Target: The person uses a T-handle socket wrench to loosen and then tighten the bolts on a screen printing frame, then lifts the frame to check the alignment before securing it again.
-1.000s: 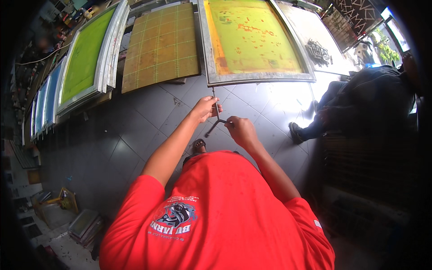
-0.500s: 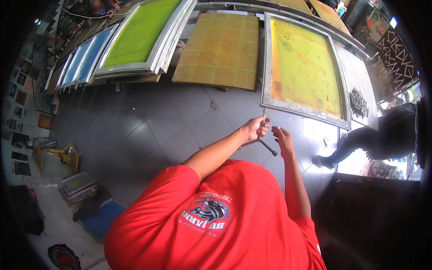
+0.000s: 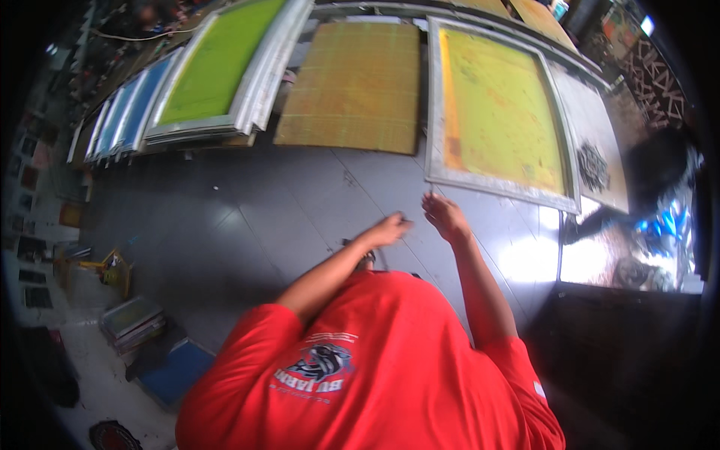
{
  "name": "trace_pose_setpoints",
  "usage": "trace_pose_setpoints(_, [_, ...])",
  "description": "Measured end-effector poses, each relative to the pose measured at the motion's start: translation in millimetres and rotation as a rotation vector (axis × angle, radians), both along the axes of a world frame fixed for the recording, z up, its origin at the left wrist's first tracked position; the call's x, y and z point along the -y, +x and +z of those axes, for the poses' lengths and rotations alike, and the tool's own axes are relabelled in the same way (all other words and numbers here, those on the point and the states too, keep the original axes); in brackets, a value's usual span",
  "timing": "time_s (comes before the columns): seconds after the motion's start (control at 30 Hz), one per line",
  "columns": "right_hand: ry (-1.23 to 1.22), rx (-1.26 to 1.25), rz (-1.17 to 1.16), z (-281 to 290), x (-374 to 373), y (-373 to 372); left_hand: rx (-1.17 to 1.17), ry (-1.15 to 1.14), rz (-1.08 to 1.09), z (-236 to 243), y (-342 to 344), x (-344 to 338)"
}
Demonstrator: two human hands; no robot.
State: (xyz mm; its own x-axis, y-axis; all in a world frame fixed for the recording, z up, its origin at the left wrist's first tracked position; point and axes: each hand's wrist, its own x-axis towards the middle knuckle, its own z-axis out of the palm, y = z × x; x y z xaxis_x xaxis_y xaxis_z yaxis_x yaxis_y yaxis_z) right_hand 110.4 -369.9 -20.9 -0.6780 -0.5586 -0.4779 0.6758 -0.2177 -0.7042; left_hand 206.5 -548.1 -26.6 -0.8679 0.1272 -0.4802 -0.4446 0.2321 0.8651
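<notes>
My left hand [image 3: 388, 229] is low over the grey floor in front of my shirt, blurred, its fingers closed. A dark, thin metal piece shows below it, apparently part of the three-way socket wrench [image 3: 385, 258]; most of it is hidden. My right hand [image 3: 445, 216] is raised beside it, holding nothing that I can see. Its fingers point up, thumb a little apart, close under the lower left corner of a metal-framed yellow printing screen [image 3: 502, 112]. Blur hides whether they touch the frame.
A brown board [image 3: 349, 86] lies left of the yellow screen. Further left are stacked green screens [image 3: 217, 64] and blue screens [image 3: 139, 101]. A pale panel [image 3: 592, 135] adjoins on the right, with a dark-clothed person [image 3: 660, 165] beyond. A dark box-like surface [image 3: 615, 352] stands lower right.
My left hand has moved left and down toward my body, with the wrench now mostly hidden. My right hand has risen slightly toward the screen's corner. The person at right has shifted.
</notes>
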Motion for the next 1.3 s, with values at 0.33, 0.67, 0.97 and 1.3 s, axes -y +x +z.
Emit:
trace_pose_setpoints(0.33, [0.038, 0.173, -0.057, 20, 19, 6, 0.416, -0.185, 1.047, -128, 264, 183])
trace_pose_setpoints(0.67, [0.045, 0.228, -0.072, 2, 15, 17, 0.53, -0.326, 0.805, -121, 376, 115])
trace_pose_setpoints(0.97, [0.078, 0.247, -0.112, 8, 10, 21, 0.509, -0.31, 0.683, -97, 313, 105])
trace_pose_setpoints(1.3, [-0.151, 0.312, -0.161, 19, 9, 42, 0.354, -0.556, 0.482, -64, 267, 159])
